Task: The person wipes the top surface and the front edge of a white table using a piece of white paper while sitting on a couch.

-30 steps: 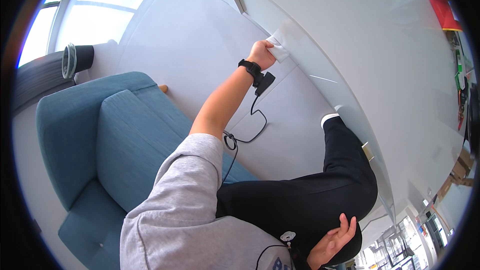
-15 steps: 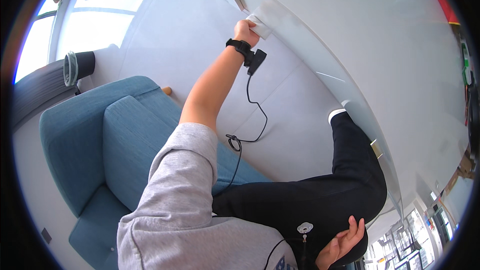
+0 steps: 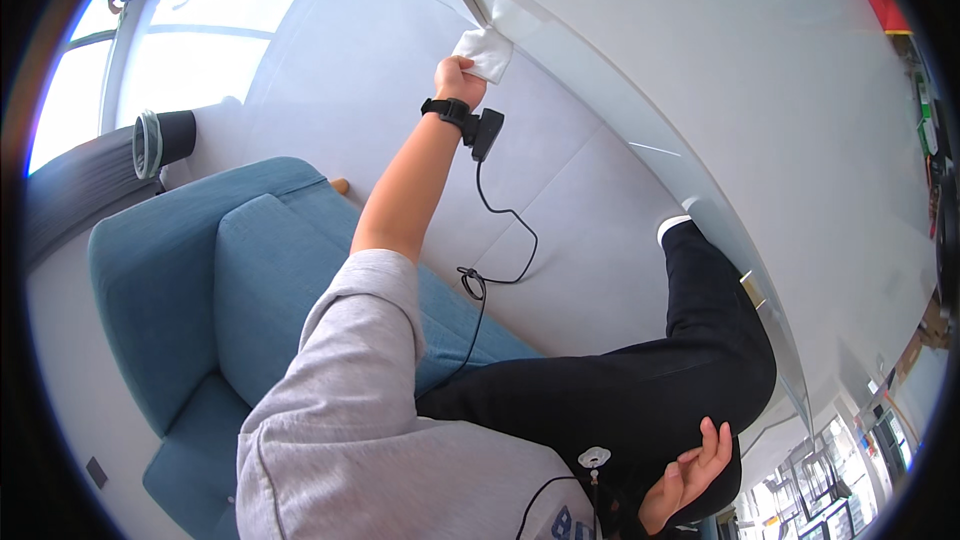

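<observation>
My left arm reaches far out. My left hand (image 3: 461,81) pinches a flat white cloth (image 3: 487,54), possibly a folded tissue, between thumb and fingers beside the edge of a glossy white table (image 3: 700,70). A black strap with a small black box (image 3: 484,133) circles the left wrist, and a thin black cable (image 3: 522,230) hangs from it. My right hand (image 3: 687,478) lies low at the right over my black-trousered leg (image 3: 600,395), fingers loosely spread and holding nothing. Close by it dangles a small white flower-shaped piece (image 3: 594,457) on a dark cord.
On the left stands a blue fabric sofa (image 3: 150,280), and behind it a dark bin (image 3: 178,136) with a liner near the bright window (image 3: 200,70). Pale tiled floor (image 3: 570,180) runs between sofa and table. Various items line the table's far right rim.
My left hand has moved left, away from the table edge, bringing the white cloth along; more of the cloth shows. My right hand has barely shifted.
</observation>
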`<state>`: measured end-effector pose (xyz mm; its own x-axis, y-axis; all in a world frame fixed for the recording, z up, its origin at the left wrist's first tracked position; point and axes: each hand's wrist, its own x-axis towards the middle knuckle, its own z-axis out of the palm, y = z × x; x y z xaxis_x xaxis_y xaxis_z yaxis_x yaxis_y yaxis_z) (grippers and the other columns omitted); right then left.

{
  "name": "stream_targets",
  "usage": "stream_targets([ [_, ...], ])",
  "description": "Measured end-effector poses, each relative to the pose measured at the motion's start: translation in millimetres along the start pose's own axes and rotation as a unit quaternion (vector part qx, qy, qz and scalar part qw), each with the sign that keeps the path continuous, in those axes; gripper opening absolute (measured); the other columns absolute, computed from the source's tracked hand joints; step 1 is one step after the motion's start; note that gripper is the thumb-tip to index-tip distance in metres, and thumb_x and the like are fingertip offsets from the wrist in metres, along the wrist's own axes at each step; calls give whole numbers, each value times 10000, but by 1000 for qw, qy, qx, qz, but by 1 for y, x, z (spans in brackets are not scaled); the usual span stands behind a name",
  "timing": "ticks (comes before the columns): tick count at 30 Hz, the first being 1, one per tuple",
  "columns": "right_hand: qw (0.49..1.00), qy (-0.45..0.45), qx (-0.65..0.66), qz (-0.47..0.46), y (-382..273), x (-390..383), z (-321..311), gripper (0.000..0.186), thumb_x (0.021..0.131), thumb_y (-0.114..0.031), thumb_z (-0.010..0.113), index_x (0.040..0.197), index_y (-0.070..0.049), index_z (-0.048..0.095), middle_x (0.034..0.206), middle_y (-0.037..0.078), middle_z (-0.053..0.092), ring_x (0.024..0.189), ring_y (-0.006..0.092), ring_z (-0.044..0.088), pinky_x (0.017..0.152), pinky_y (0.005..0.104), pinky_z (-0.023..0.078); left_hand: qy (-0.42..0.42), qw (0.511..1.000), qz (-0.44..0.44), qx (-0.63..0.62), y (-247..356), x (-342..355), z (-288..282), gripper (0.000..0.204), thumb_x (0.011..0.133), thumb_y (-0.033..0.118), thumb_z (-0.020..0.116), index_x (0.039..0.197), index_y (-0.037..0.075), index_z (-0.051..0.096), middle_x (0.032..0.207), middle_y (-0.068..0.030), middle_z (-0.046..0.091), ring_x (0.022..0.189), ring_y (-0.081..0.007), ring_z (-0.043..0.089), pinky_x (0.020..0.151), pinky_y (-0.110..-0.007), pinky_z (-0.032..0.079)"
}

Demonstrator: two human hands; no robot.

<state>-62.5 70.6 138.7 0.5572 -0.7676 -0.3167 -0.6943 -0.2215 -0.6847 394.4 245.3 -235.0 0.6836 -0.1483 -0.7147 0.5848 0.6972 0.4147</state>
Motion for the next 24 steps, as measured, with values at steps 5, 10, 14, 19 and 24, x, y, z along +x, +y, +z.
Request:
stream_targets([
  [5, 1000, 10, 20, -11, -2, 8, 1, 682, 764, -235, 481, 1353, 88, 367, 1347, 168, 480, 824, 124, 420, 715, 224, 302, 39, 998, 14, 39, 11, -19, 12, 409, 815, 9, 448, 1209, -102, 452, 1231, -211, 523, 1130, -335, 538, 993, -453, 452],
  [10, 999, 21, 40, -19, 4, -12, 22, 675, 774, -233, 492, 1356, 83, 362, 1342, 163, 488, 843, 114, 436, 708, 222, 299, 110, 878, 261, 385, 3, -15, 1, 286, 833, 48, 553, 1088, -36, 651, 880, -146, 678, 784, -192, 641, 709, -336, 514],
  [14, 998, 22, 33, -39, 11, -23, 21, 645, 788, -213, 464, 1351, 86, 364, 1341, 167, 489, 852, 117, 449, 702, 223, 300, 160, 796, 363, 458, -18, -15, 17, 269, 841, 76, 570, 1077, 18, 685, 851, -179, 702, 766, -225, 675, 743, -340, 510],
  [19, 998, 28, 42, -37, 19, -28, 16, 606, 804, -184, 430, 1344, 85, 369, 1342, 173, 488, 843, 118, 447, 693, 226, 301, 161, 779, 358, 489, -36, -14, 38, 293, 860, 69, 552, 1131, 9, 645, 1010, -182, 662, 923, -297, 640, 825, -357, 481],
  [24, 999, 6, 24, -48, 25, -31, 17, 586, 820, -182, 419, 1343, 78, 370, 1340, 171, 489, 836, 112, 445, 689, 221, 298, 150, 760, 290, 561, -35, 1, 33, 280, 871, 35, 500, 1109, 27, 648, 1061, -174, 624, 989, -314, 606, 854, -358, 463],
])
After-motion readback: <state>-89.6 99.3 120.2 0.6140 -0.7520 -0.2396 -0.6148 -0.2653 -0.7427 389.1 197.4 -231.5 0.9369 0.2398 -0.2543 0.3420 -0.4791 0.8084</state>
